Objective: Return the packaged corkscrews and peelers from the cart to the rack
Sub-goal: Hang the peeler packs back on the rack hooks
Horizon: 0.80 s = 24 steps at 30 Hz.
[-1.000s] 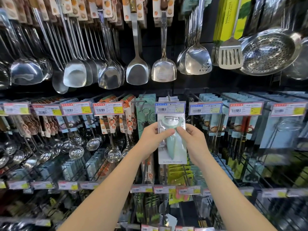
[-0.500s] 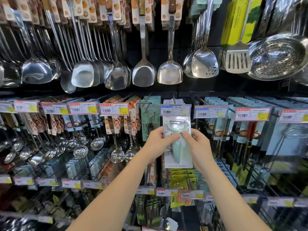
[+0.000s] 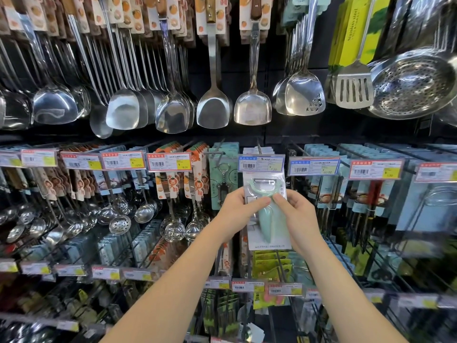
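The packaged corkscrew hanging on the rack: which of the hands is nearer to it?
Left. The left hand sits right beside the packaged corkscrew, overlapping its lower edge. The right hand is farther off, across the packaged peeler both hands hold.

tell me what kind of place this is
Most likely a shop's kitchenware aisle. Shiny steel spatulas hang in rows, paper price tags with barcodes front the rack hooks, and both hands hold a mint-green peeler in clear packaging below a blue-edged price tag.
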Available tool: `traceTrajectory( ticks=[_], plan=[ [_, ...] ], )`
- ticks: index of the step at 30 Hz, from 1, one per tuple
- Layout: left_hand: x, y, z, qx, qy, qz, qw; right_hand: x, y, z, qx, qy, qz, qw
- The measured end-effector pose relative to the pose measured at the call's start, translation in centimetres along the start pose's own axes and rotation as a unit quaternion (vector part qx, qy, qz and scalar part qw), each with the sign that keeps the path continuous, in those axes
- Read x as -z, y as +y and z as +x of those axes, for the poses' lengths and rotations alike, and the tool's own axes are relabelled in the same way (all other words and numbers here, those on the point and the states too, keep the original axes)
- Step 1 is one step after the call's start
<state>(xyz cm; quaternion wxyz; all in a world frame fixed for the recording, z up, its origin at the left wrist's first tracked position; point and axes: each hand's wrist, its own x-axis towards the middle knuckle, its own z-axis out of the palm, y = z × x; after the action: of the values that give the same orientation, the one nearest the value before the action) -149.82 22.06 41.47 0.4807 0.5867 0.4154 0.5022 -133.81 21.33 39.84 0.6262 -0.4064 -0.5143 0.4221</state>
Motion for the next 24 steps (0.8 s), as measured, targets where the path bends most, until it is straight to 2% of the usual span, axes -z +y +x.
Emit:
traceTrajectory(
  ticks=[14, 19, 24],
  plan=[
    [1.3, -0.8, -0.2, -0.007, 0.002, 0.008, 1.000, -0.7, 0.7, 0.1, -0.014, -0.038, 0.018, 0.999],
    [1.4, -0.3, 0.0, -0.015, -0.012, 0.055, 0.998, -0.9, 0.7, 0.2, -0.003, -0.036, 0.023, 0.999],
    [1.3, 0.1, 0.3, -0.018, -0.013, 0.044, 0.999, -1.0, 0.5, 0.5, -0.005, -0.027, 0.032, 0.999]
  ],
)
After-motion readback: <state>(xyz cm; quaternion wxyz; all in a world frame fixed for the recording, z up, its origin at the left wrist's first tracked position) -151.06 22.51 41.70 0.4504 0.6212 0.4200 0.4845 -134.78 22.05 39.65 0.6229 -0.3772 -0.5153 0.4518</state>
